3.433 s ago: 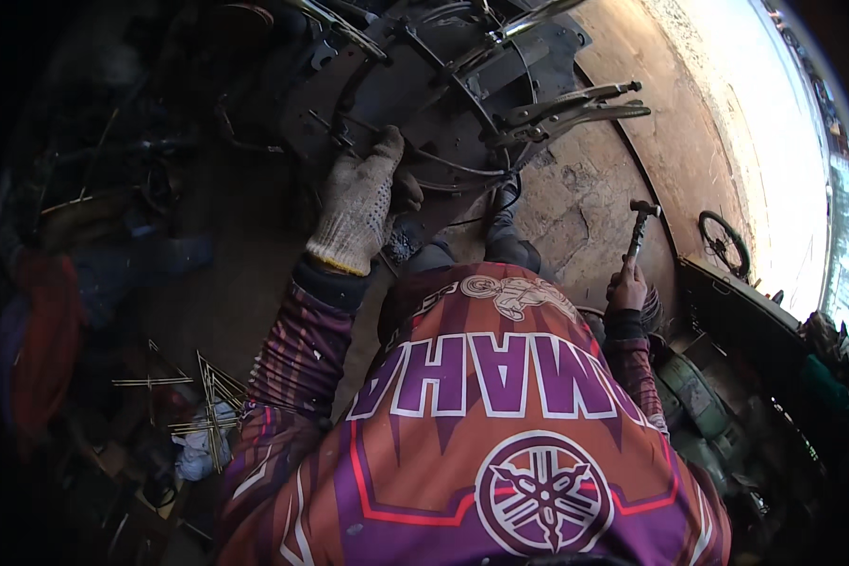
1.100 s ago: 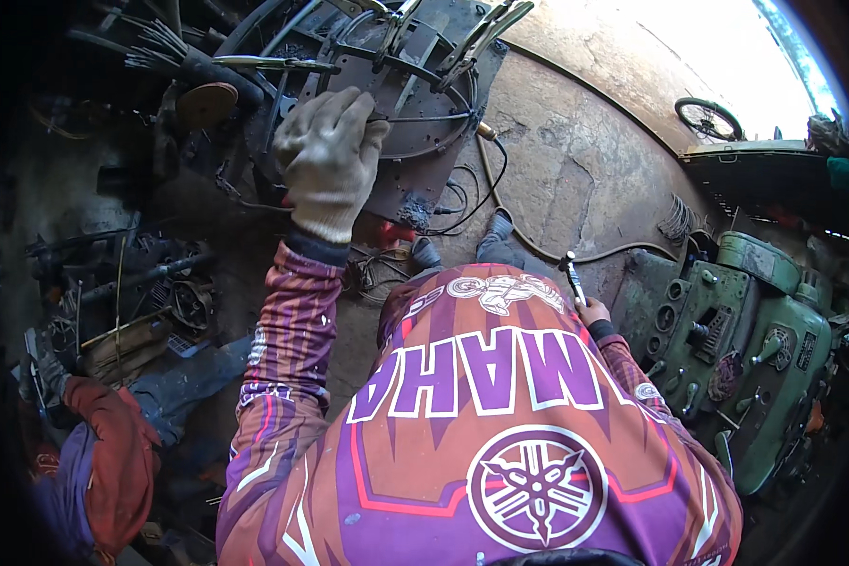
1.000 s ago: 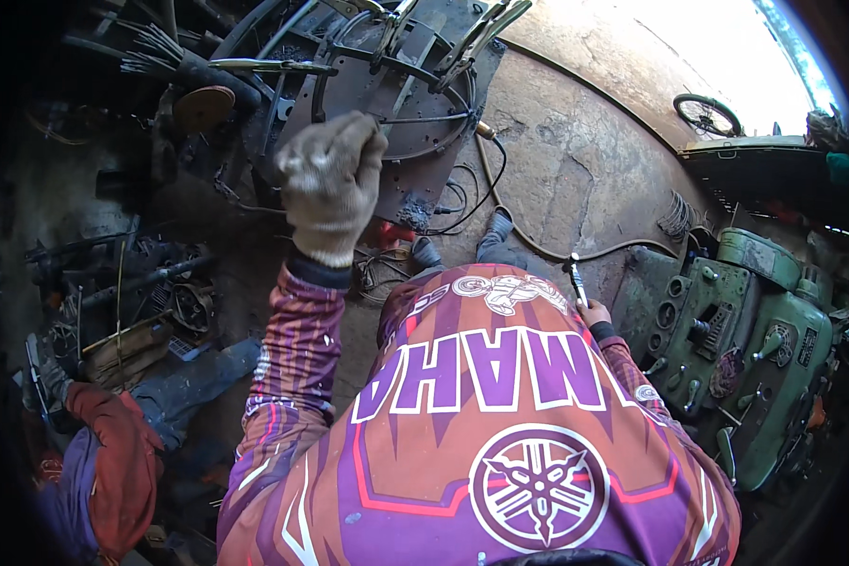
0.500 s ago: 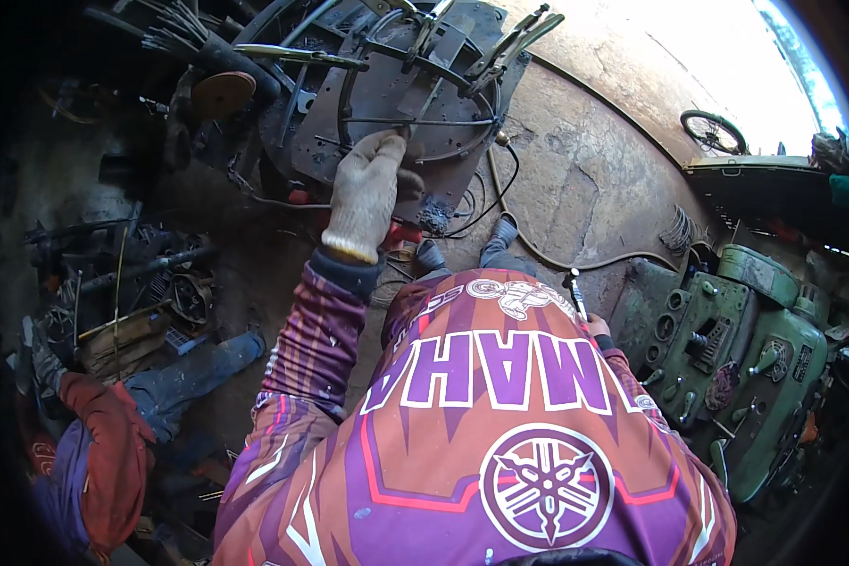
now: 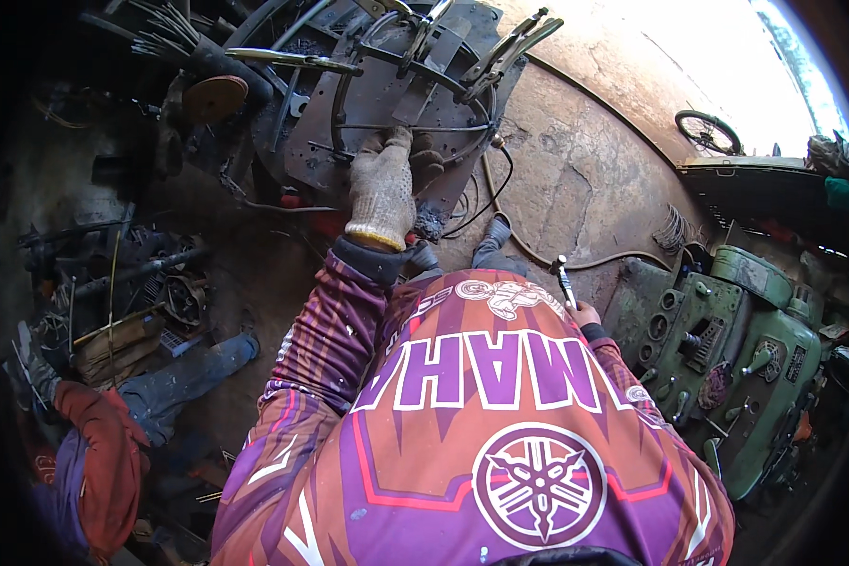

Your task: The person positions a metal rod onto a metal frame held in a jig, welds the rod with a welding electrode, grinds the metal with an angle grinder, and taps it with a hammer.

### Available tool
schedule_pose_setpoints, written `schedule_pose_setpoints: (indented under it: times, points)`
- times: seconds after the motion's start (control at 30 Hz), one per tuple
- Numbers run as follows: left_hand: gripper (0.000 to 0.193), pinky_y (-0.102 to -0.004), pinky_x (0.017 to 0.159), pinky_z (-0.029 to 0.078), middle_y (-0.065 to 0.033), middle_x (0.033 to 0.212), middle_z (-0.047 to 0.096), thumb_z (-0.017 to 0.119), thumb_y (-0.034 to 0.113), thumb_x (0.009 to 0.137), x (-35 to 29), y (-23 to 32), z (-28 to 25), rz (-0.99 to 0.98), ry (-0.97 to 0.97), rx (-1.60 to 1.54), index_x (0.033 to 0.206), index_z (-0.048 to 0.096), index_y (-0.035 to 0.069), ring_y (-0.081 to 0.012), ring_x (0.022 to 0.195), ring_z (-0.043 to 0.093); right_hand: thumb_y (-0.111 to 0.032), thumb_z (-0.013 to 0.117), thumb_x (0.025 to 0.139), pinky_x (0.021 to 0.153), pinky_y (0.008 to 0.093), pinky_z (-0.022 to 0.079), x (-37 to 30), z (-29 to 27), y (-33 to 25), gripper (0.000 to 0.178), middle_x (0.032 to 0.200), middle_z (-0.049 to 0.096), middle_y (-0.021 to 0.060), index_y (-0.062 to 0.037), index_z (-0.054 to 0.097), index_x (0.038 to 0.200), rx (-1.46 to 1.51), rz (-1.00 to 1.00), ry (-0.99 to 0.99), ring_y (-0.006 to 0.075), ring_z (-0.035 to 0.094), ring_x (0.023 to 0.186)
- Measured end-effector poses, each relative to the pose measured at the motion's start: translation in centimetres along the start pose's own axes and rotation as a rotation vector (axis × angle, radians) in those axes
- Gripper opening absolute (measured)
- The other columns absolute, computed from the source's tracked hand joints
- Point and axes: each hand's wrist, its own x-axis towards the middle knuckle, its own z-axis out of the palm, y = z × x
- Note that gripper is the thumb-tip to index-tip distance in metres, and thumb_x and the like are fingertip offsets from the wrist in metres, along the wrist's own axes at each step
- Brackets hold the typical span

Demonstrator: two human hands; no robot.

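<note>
My left hand [image 5: 383, 187], in a pale knitted glove, is at the near side of a dark metal plate [image 5: 311, 156]. Its fingers are curled against a thin metal rod [image 5: 448, 128] that crosses a metal ring [image 5: 341, 99]. What lies between the fingertips is hidden by the glove. Locking pliers [image 5: 292, 60] clamp the work at the left, and more locking pliers [image 5: 509, 52] grip the ring at the right. Low on the right, my bare right hand [image 5: 585, 314] is closed around the handle of a hammer [image 5: 563, 279], its head pointing up, away from the plate.
A green machine [image 5: 759, 368] with levers stands at the right. A hose [image 5: 538, 253] and a black cable [image 5: 507, 179] run over the floor. Metal scrap [image 5: 151, 274] lies at the left, near another person's red sleeve [image 5: 108, 462]. A bundle of rods [image 5: 170, 33] stands far left.
My left hand has shifted slightly right and nearer to me, its fingers still at the rod. The hammer in my right hand has moved a little left and up.
</note>
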Motion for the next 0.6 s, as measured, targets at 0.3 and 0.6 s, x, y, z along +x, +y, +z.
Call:
schedule_pose_setpoints:
  times: [0.3,0.6]
  points:
    - [0.022,-0.0297,0.055,0.057,-0.0105,0.086,0.066,0.055,0.026,0.097,-0.4,0.0,0.2,0.025,0.086,-0.073,0.103,0.057,0.006,-0.0214,0.067,0.066,-0.054,0.06,0.084,0.084,0.0423,0.049,0.4,0.2,0.2,0.052,0.099,0.068,0.0211,-0.0069,0.069,0.105,0.051,0.028,-0.001,0.0354,0.065,0.098]
    - [0.02,-0.0308,0.057,0.057,-0.0109,0.085,0.064,0.056,0.027,0.097,-0.2,-0.4,0.7,-0.064,0.149,-0.236,0.103,0.056,0.008,-0.0227,0.071,0.066,-0.041,0.062,0.087,0.055,0.0356,0.05,0.8,0.6,2.1,0.039,0.066,0.065,0.0099,-0.0045,0.069,0.098,0.042,-0.03,0.081,0.0208,0.063,0.054]
